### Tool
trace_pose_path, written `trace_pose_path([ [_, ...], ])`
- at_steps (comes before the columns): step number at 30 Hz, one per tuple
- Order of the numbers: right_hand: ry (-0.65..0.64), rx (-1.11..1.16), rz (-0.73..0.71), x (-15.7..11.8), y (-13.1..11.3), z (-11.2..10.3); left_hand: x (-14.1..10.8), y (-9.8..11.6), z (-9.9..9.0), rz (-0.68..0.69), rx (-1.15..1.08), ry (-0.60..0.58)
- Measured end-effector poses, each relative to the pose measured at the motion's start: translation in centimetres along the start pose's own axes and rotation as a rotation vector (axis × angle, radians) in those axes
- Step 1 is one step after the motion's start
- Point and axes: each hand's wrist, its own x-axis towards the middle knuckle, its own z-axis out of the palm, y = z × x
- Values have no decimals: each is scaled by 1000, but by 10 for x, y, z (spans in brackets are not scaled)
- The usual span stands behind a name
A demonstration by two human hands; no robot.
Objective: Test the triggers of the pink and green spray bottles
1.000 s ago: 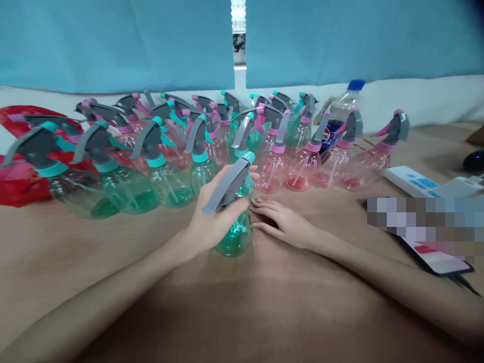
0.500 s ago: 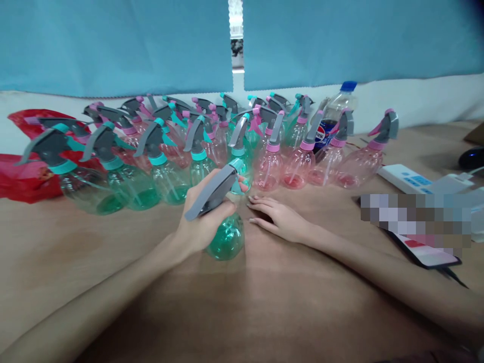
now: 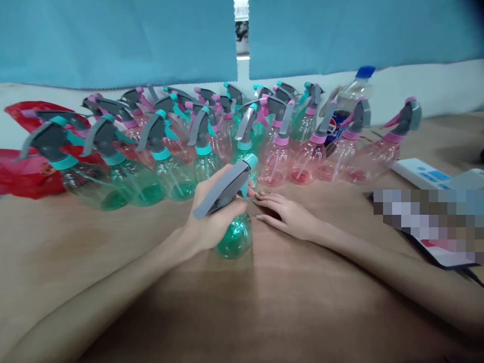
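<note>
My left hand (image 3: 209, 217) is wrapped round the neck of a green see-through spray bottle (image 3: 235, 237) with a grey and turquoise trigger head. The bottle is close to upright, its base at the wooden table; fingers hide its neck and part of the trigger. Just to the right, my right hand (image 3: 289, 214) lies palm down on the table, fingers stretched out, holding nothing. Its fingertips are close to the held bottle. Beyond both hands stand rows of more spray bottles, such as a green one (image 3: 174, 176) and a pink one (image 3: 274, 164).
A cola bottle with a blue cap (image 3: 365, 73) stands behind the pink bottles. On the right are a white power strip (image 3: 419, 169) and a phone-like device (image 3: 446, 249), partly blurred out. Red plastic bags (image 3: 30, 174) lie at the left. A blue cloth (image 3: 132, 40) hangs behind.
The whole scene has shifted a little to the right in view, with the far bottles slightly higher. My left hand keeps its hold on the spray bottle; my right hand stays flat.
</note>
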Motion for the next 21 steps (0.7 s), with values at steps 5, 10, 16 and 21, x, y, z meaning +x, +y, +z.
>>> trace_pose_path([
  [5,-3,11,-13,0,2,1,-1,-1,-2,-2,50,-72],
  [10,4,10,8,-2,4,3,-1,-9,-2,7,-15,-81],
  [16,12,49,18,-3,4,4,-2,-12,2,-16,23,-15],
  [21,15,51,20,-3,4,4,-3,-12,4,-15,68,32],
])
